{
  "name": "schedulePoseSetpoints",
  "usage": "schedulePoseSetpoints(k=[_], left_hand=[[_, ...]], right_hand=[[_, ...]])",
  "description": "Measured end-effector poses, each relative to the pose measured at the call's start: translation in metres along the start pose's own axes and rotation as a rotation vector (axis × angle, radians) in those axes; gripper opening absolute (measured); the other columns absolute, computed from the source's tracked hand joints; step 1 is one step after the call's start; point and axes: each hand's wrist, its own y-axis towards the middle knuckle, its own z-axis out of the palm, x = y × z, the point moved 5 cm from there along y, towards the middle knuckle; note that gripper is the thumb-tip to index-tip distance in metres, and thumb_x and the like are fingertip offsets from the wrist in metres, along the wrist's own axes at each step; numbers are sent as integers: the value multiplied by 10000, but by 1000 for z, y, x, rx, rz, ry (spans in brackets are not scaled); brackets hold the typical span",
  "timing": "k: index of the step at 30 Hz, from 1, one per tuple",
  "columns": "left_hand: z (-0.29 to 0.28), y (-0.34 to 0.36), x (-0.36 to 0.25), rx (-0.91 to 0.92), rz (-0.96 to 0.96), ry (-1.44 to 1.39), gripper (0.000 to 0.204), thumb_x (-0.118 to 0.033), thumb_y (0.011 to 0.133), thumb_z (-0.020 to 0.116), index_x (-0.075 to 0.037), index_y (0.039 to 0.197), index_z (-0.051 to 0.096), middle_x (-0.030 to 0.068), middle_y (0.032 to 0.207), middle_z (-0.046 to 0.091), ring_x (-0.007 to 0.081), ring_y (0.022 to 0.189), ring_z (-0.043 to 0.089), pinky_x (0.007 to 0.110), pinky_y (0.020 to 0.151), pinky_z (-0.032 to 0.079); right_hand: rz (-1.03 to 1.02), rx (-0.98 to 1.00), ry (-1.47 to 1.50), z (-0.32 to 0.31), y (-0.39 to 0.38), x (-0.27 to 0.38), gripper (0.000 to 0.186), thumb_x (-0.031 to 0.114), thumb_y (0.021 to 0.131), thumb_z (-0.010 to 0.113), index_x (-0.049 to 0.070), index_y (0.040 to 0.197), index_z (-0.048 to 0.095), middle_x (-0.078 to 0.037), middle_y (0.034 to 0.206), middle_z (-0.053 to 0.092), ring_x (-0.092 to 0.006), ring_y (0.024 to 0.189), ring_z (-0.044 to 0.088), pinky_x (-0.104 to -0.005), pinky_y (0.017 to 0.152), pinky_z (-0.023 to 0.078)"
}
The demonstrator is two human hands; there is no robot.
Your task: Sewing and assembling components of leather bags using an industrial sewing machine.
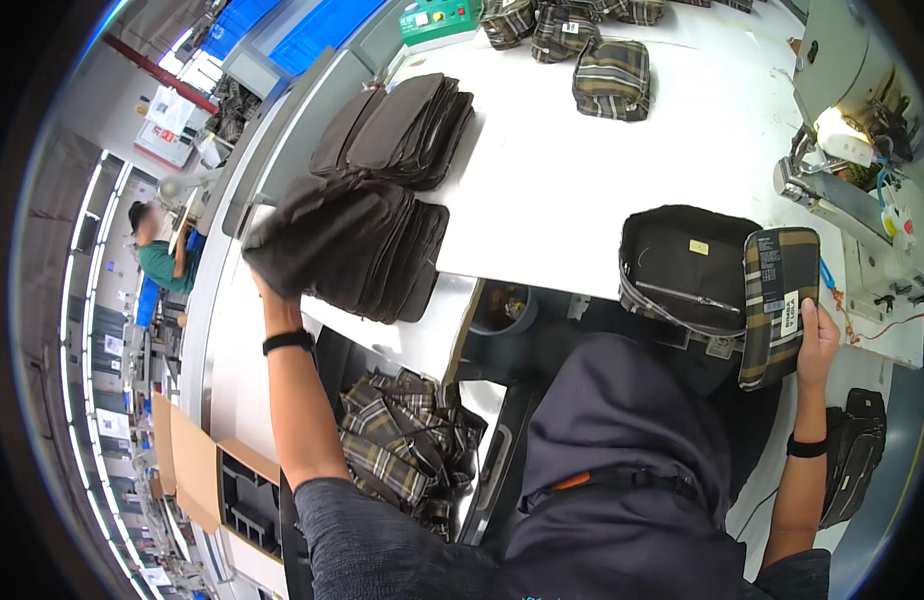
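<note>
At the near left of the white table, a dark fabric piece (327, 235) curls up from the top of a stack. My left hand (272, 298) grips its raised edge, with the fingers mostly hidden under the cloth. On the right, a boxy bag (682, 262) lies open at the table edge, showing a black lining with a small yellow sticker and a zip. Its plaid panel (780, 300), with a dark label and a white tag, stands beside the opening. My right hand (820, 342) is closed on the panel's right edge, thumb on the front.
Behind, another dark stack (402, 130) stands beside a plaid pouch (612, 80) and several more. A sewing machine (852, 140) occupies the right. Plaid pieces (402, 440) fill a spot below the table, near an open carton (197, 460). A person (167, 255) works far left.
</note>
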Motion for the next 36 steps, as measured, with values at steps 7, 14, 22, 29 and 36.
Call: schedulePoseSetpoints(k=[7, 14, 22, 29, 36], left_hand=[[-10, -55, 13, -294, -344, -488, 429, -213, 1067, 392, 53, 1385, 505, 227, 1456, 514, 345, 1339, 508, 475, 1155, 394], [43, -124, -11, -572, -499, -172, 561, -33, 921, 670, 60, 1433, 462, 209, 1461, 483, 297, 1300, 521, 394, 1093, 419], [1, -32, -9, -424, -333, 24, 502, 84, 894, 600, 38, 1391, 547, 177, 1367, 582, 231, 1257, 556, 295, 1055, 441], [3, -12, 4, -397, -338, 204, 379, 57, 912, 520, 42, 1261, 664, 141, 1256, 670, 207, 1139, 626, 285, 996, 470], [-9, -30, -10, -284, -136, 707, 302, -98, 912, 647, -30, 1197, 719, 39, 958, 718, 94, 828, 622, 231, 783, 469]], right_hand=[[51, 22, -14, 3, 1, 3, 264, 164, 1059, 542, -9, 877, 627, 58, 780, 563, -13, 705, 439, -203, 629, 372], [39, 40, 30, 0, 1, -1, 251, 160, 1065, 531, -22, 950, 659, 42, 821, 604, -13, 736, 476, -199, 661, 406], [41, 50, 51, 1, -2, 1, 249, 160, 1063, 537, -38, 970, 655, 33, 838, 611, -15, 752, 485, -195, 676, 417], [54, 15, -19, -1, -5, 4, 245, 167, 1057, 553, -31, 953, 653, 37, 824, 597, -23, 755, 470, -202, 671, 408], [13, 31, -13, -2, -3, -1, 249, 163, 1056, 551, -29, 928, 642, 41, 801, 578, -20, 737, 459, -204, 651, 396]])
